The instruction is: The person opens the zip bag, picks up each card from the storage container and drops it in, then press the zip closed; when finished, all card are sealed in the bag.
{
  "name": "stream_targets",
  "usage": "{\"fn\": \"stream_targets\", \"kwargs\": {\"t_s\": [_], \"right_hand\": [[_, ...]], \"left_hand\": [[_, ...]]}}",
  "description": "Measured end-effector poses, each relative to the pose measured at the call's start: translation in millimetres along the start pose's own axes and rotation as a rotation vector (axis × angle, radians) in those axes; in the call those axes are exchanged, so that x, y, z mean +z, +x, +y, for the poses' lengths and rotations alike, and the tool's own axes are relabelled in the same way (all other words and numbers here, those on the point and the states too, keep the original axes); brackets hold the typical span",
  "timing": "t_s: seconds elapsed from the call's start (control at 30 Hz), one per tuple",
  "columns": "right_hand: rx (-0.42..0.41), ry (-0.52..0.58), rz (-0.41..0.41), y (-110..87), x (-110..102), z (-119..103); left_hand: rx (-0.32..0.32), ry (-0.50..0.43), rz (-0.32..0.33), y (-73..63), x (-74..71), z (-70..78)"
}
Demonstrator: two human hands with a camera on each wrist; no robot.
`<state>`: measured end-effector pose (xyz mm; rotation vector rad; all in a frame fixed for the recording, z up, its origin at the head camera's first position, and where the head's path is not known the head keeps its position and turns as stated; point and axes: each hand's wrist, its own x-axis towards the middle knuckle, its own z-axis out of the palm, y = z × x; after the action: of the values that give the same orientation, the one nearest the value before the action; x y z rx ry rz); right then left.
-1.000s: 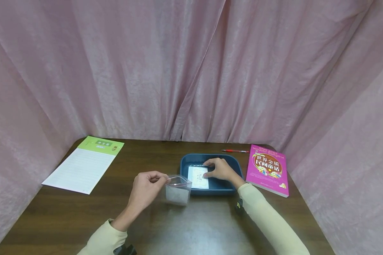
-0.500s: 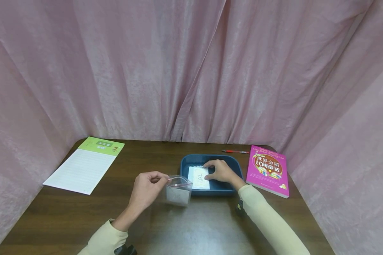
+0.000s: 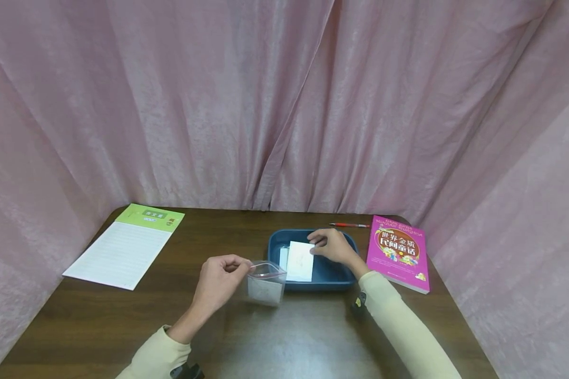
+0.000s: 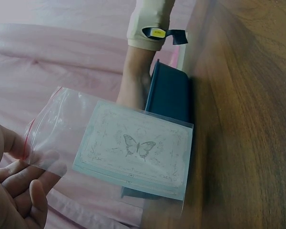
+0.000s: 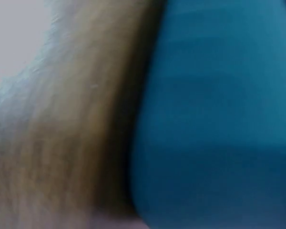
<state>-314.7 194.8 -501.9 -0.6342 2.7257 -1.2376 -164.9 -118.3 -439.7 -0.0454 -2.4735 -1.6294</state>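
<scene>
My left hand pinches the top corner of a clear zip bag, whose mouth gapes a little. Inside the bag is a white card printed with a butterfly, plain in the left wrist view. Over the blue tray, my right hand pinches the upper right edge of a white card, which is lifted at a tilt. Part of another pale card shows in the tray beneath it. The right wrist view is blurred and shows mostly the blue tray wall, not the fingers.
A pink book lies right of the tray on the wooden table. Behind the tray is a red pen. A lined pad with a green top lies at the left. Pink curtains hang around the table.
My right hand has raised a white card off the tray's bottom and shifted slightly right and up, uncovering another card. The left hand and the bag stay nearly still.
</scene>
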Motion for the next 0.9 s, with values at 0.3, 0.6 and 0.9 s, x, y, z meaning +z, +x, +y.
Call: {"fn": "stream_targets", "kwargs": {"t_s": [0.3,0.6,0.9], "right_hand": [[0.073,0.199,-0.010,-10.3,-24,-17],[0.000,0.179,0.057,-17.0,-33,-29],[-0.113,0.036,0.162,-26.4,-42,-54]], "left_hand": [[0.017,0.009,-0.014,1.5,-0.5,-0.3],[0.017,0.015,-0.011,3.3,-1.5,1.7],[0.016,0.028,-0.004,5.5,-1.0,0.3]]}}
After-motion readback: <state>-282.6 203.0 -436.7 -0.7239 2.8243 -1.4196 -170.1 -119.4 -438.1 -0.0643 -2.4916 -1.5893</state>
